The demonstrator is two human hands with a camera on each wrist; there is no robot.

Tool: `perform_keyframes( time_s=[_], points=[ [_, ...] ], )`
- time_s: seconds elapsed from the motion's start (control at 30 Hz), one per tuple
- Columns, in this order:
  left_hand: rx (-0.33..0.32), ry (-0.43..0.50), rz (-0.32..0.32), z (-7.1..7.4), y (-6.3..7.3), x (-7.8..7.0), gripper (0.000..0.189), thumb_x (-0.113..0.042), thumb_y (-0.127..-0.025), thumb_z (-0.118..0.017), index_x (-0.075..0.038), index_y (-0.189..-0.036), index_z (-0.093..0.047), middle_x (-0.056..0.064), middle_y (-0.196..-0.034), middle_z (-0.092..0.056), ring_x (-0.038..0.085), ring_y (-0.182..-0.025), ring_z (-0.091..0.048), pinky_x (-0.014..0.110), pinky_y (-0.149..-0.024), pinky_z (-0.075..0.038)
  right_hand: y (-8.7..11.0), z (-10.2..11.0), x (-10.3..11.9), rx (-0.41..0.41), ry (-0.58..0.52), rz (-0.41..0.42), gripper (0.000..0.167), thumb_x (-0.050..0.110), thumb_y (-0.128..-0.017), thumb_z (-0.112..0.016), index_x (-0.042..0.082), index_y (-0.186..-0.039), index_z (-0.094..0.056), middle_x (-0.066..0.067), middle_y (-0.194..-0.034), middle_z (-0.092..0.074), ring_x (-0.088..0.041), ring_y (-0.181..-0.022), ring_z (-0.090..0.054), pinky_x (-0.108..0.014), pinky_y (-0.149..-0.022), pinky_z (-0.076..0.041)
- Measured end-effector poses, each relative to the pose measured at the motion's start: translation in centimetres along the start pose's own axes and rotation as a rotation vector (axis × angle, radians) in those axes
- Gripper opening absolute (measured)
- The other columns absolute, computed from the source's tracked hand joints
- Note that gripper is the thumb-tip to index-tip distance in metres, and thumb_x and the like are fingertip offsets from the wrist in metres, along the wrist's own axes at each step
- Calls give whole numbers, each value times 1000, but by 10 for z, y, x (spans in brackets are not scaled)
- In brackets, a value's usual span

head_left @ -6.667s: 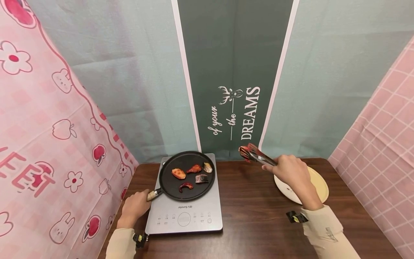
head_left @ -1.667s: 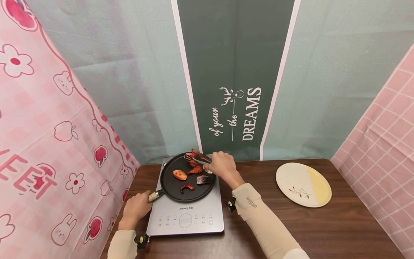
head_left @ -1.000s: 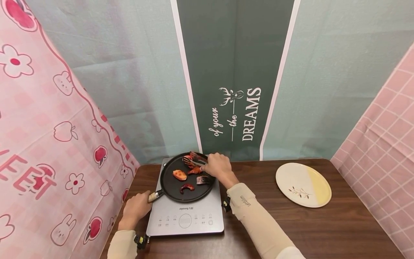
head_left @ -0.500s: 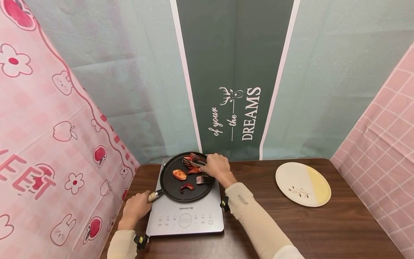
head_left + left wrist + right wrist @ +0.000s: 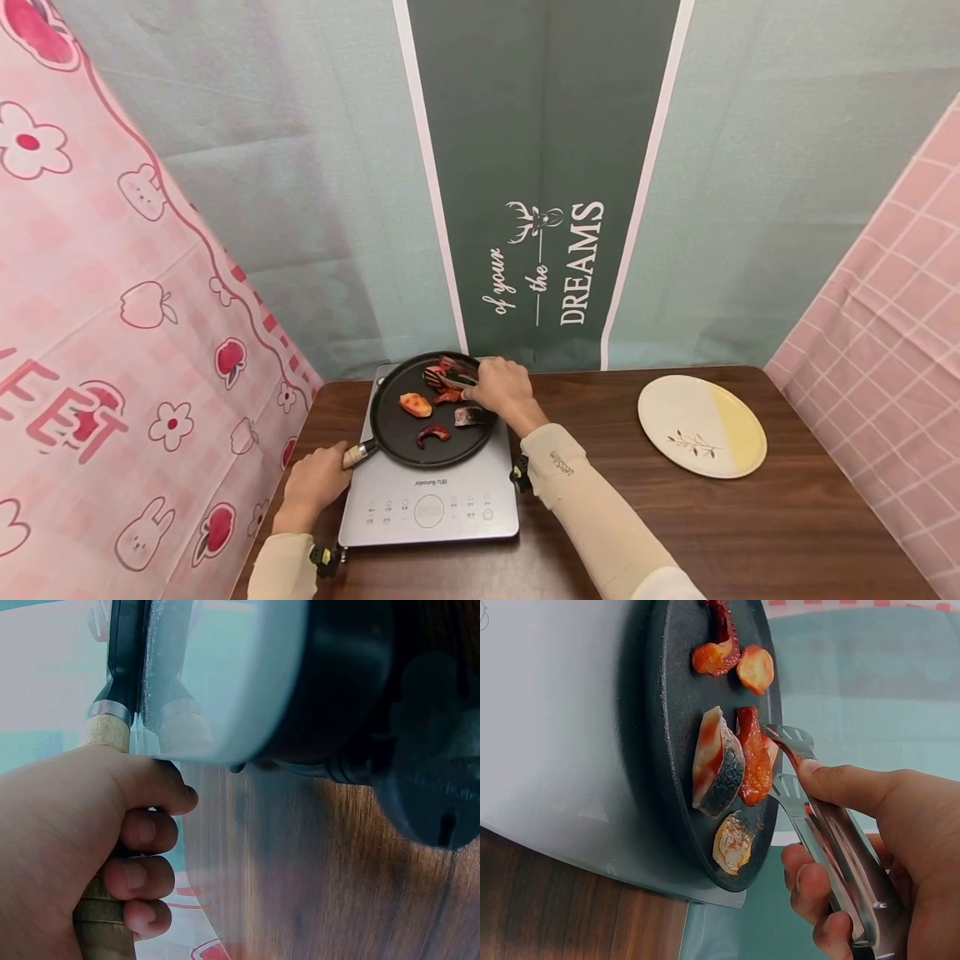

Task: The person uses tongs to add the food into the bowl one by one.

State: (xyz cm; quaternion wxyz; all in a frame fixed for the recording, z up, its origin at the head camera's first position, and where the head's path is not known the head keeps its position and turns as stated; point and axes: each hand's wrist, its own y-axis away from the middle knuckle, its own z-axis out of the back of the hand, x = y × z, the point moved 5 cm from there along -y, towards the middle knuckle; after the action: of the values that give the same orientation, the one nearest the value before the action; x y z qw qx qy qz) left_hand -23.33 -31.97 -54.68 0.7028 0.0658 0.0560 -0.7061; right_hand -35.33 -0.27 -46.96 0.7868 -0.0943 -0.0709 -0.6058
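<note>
At the lower left, my left hand [image 5: 315, 482] grips the wooden handle [image 5: 105, 922] of a round black frying pan [image 5: 401, 446]. My right hand [image 5: 504, 390] holds metal tongs [image 5: 847, 855] over the pan's far right side. Their slotted tips stand apart, with a partly hidden reddish piece of food [image 5: 771, 750] between them. Beside the tips lies a browned chicken drumstick [image 5: 752, 754]. Also in the pan are a dark-skinned fish piece [image 5: 468, 416], a curled octopus tentacle [image 5: 432, 435], an orange-yellow piece [image 5: 415, 405] and a golden-brown piece [image 5: 733, 844], which my right hand hides in the head view.
The pan sits on a silver induction cooker [image 5: 480, 492] with a control panel at its front. A white and yellow plate [image 5: 675, 417] lies at the right on the brown wooden table [image 5: 600, 467]. Patterned cloths hang behind and at both sides.
From near the plate, my right hand has moved left to the pan with the tongs and the reddish piece, then lowered slightly. My left hand has stayed on the handle.
</note>
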Motion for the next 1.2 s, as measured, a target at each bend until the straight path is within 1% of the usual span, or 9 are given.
perform_keyframes(
  time_s=[0.13,0.33,0.5,0.63,0.77,0.93,1.0,1.1,1.2],
  points=[
    [-2,-1,2,0,0,0,37,-14,-85,-75,0,-119,-70,20,-89,-74,41,-71,-71,57,-61,-52,0,-2,-1,0,5,1,46,55,-87,-83,12,-104,-79,-9,-103,-79,-32,-91,-76,-48,-76,-60],
    [-4,2,1,-1,0,0,38,-14,-85,-75,1,-120,-70,21,-90,-75,41,-71,-71,57,-61,-52,-1,-4,-1,7,1,3,45,55,-88,-82,13,-101,-79,-8,-99,-78,-31,-87,-75,-47,-75,-60],
    [0,3,2,0,1,0,35,-14,-85,-75,1,-117,-70,20,-88,-74,41,-71,-70,58,-62,-52,-1,-3,-1,4,4,7,42,56,-87,-82,15,-91,-76,-7,-92,-77,-29,-82,-74,-46,-72,-59],
    [3,5,2,1,1,-1,36,-14,-86,-75,1,-119,-69,20,-89,-74,41,-71,-70,58,-63,-52,-1,-2,-2,-2,6,5,42,57,-87,-82,17,-81,-71,-5,-84,-73,-27,-77,-71,-44,-69,-58],
    [8,8,3,2,1,-1,35,-14,-87,-75,1,-118,-69,20,-90,-74,40,-71,-70,57,-62,-52,-1,-2,-3,2,-7,1,43,57,-87,-82,17,-78,-68,-4,-78,-69,-25,-71,-67,-43,-67,-55],
    [15,8,6,1,1,-1,26,-14,-87,-75,-2,-110,-69,17,-85,-73,37,-68,-68,55,-61,-50,0,-2,-3,4,-14,5,48,59,-86,-82,17,-71,-65,-2,-73,-65,-22,-66,-62,-41,-62,-53],
    [15,7,7,1,1,-1,26,-14,-87,-75,-2,-109,-69,16,-85,-72,37,-68,-68,55,-60,-50,1,-1,-2,-9,-13,7,49,61,-85,-82,16,-72,-66,-3,-75,-67,-23,-66,-63,-41,-62,-53],
    [13,5,7,0,1,-1,30,-15,-87,-75,-1,-113,-69,17,-87,-73,37,-69,-69,55,-61,-51,3,1,-2,-23,-11,10,52,63,-84,-81,15,-71,-67,-5,-76,-69,-23,-65,-64,-41,-61,-53],
    [12,1,6,0,0,0,32,-15,-87,-76,0,-115,-69,17,-88,-74,37,-70,-69,55,-61,-52,5,4,-2,-32,-14,12,54,66,-84,-80,17,-67,-65,-4,-74,-68,-22,-63,-63,-40,-59,-52]
  ],
)
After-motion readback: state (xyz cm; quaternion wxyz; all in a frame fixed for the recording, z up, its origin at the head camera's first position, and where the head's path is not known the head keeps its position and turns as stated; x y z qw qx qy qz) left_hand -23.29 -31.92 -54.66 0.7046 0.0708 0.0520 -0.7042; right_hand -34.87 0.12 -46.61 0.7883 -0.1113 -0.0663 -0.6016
